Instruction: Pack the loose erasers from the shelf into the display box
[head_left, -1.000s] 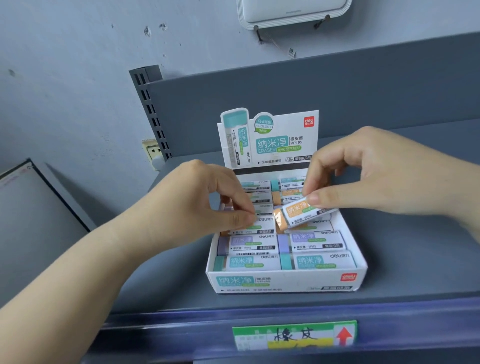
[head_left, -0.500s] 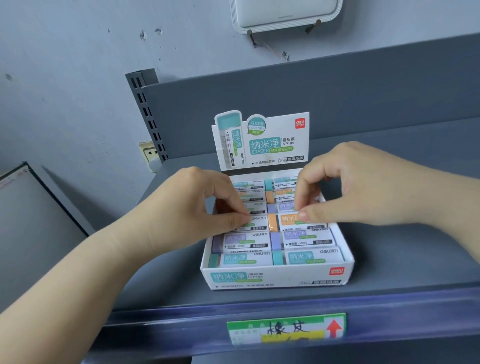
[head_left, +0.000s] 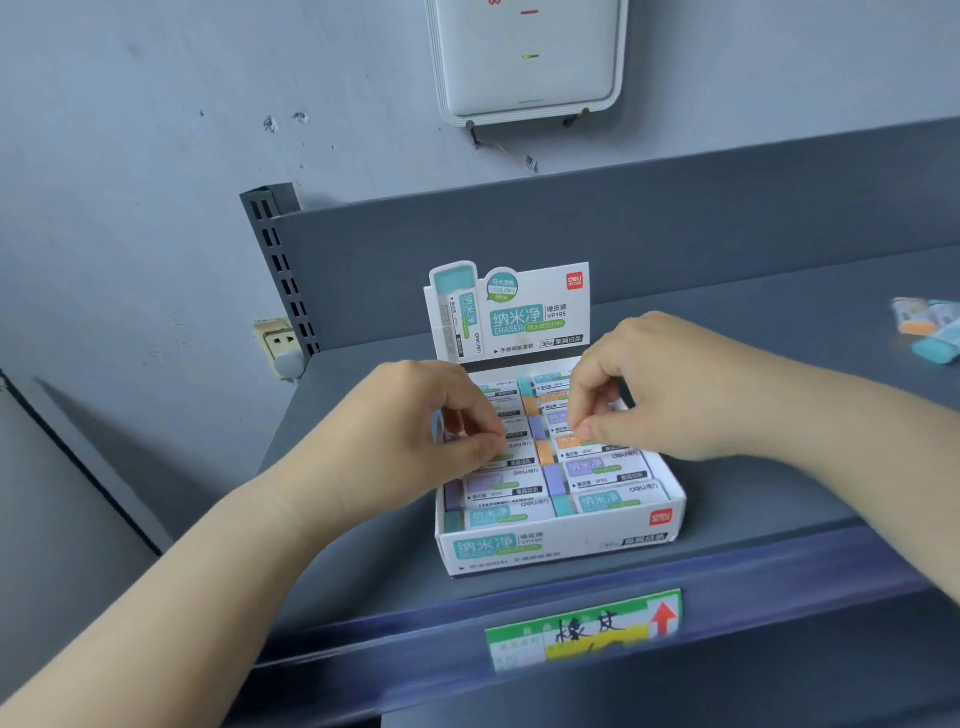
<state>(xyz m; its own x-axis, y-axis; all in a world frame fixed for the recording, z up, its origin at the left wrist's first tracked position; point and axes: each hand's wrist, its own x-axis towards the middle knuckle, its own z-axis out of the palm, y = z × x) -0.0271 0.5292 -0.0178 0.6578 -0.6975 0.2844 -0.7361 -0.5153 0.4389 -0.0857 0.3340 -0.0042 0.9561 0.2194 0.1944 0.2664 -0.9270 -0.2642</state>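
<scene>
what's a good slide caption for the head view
Both hands settle erasers into the display box while loose erasers wait on the shelf.

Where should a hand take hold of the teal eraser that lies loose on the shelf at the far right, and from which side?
Grip the teal eraser across its two long sides, coming from above. It seems to lie flat on the shelf, so its top and long edges look free. Other loose erasers crowd it behind, so the front side is probably the easier way in.
</scene>
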